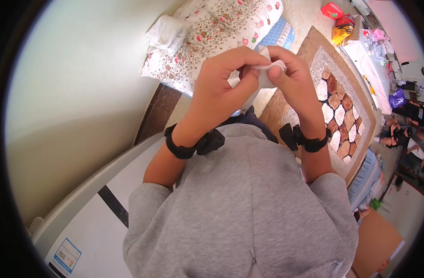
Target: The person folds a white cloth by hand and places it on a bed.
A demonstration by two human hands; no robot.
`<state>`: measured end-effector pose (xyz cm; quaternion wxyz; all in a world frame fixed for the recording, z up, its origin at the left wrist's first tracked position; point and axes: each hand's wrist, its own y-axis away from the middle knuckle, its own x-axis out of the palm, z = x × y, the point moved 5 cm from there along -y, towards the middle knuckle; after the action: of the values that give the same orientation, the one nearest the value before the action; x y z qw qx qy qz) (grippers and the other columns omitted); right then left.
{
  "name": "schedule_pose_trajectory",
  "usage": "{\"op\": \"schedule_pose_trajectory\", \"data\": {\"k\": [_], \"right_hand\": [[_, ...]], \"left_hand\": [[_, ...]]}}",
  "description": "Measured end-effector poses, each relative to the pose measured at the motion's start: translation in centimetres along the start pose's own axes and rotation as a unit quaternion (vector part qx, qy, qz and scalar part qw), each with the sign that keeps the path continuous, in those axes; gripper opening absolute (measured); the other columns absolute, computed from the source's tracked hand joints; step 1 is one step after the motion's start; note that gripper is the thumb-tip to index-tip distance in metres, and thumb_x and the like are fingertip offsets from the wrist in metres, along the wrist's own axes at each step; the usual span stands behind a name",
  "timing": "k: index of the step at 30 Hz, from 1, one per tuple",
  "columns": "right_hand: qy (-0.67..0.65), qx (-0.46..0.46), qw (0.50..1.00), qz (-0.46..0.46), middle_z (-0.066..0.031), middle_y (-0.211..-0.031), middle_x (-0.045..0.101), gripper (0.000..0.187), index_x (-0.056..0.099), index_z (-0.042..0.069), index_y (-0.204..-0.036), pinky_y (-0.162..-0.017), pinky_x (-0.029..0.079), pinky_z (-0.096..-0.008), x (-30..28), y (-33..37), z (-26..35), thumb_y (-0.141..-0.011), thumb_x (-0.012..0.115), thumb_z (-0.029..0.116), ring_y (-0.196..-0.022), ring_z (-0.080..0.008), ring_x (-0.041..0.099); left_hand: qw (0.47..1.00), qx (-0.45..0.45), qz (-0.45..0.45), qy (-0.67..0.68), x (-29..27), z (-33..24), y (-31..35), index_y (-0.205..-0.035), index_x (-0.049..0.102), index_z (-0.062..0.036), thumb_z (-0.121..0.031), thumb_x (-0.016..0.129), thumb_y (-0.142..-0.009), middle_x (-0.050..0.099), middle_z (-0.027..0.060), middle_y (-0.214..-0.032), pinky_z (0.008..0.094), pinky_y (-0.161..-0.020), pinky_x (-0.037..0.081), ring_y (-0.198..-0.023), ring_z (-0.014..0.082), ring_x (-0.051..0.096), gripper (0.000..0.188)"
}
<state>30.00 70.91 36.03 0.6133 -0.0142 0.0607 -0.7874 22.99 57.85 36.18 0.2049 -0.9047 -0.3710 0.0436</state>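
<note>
Both hands are raised together in front of my chest, pinching a soft white cloth point(266, 79). The fingers of my left hand point(219, 85) close on its left edge. My right hand point(296, 82) grips its right side, with the thumb pressed on the upper fold. The cloth is bunched between the fingertips and hangs down a little below them; its full shape is hidden, so its exact kind does not show. Black bands with small devices circle both wrists.
A bed with a flowered cover point(212, 28) lies ahead, bearing a folded white bundle point(168, 34). To the right are a patterned brown rug point(339, 109) and a table point(367, 65) with assorted items. A white cabinet point(98, 222) stands at the lower left, beside a pale wall point(82, 69).
</note>
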Motion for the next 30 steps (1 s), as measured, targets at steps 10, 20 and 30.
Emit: {"op": "schedule_pose_trajectory", "data": {"k": [10,20,30], "right_hand": [[-0.100,0.004,0.995,0.000,0.0018,-0.087,0.058,0.025,0.058,0.007,-0.095,-0.071,0.043,-0.0201,1.7,-0.6,-2.1,-0.091,0.067,0.029,-0.081,-0.0041,0.053],[-0.152,-0.073,0.981,-0.096,-0.0054,-0.098,0.058,0.024,0.049,0.006,-0.103,-0.079,0.046,-0.0267,-2.1,0.5,0.6,-0.096,0.058,0.027,-0.087,-0.0115,0.055],[-0.108,-0.116,0.977,-0.143,-0.0086,-0.093,0.057,0.020,0.048,0.005,-0.102,-0.076,0.044,-0.0275,-3.5,2.0,3.7,-0.099,0.053,0.024,-0.082,-0.0136,0.053]], "left_hand": [[0.998,-0.035,0.031,-0.041,-1.5,1.4,1.5,-0.107,0.062,0.0002,0.009,0.052,-0.077,0.062,0.0058,-0.101,0.0272,-0.081,0.044,-0.092,0.0129,0.056,0.033],[0.985,-0.145,0.086,-0.044,-1.2,10.2,7.2,-0.095,0.055,-0.0112,-0.001,0.061,-0.079,0.050,-0.0002,-0.100,0.0252,-0.076,0.037,-0.094,0.0105,0.047,0.020],[0.974,-0.084,0.054,-0.202,2.6,12.0,6.1,-0.089,0.051,-0.0080,-0.014,0.077,-0.068,0.053,0.0066,-0.097,0.0343,-0.077,0.041,-0.095,0.0234,0.050,0.034]]}}
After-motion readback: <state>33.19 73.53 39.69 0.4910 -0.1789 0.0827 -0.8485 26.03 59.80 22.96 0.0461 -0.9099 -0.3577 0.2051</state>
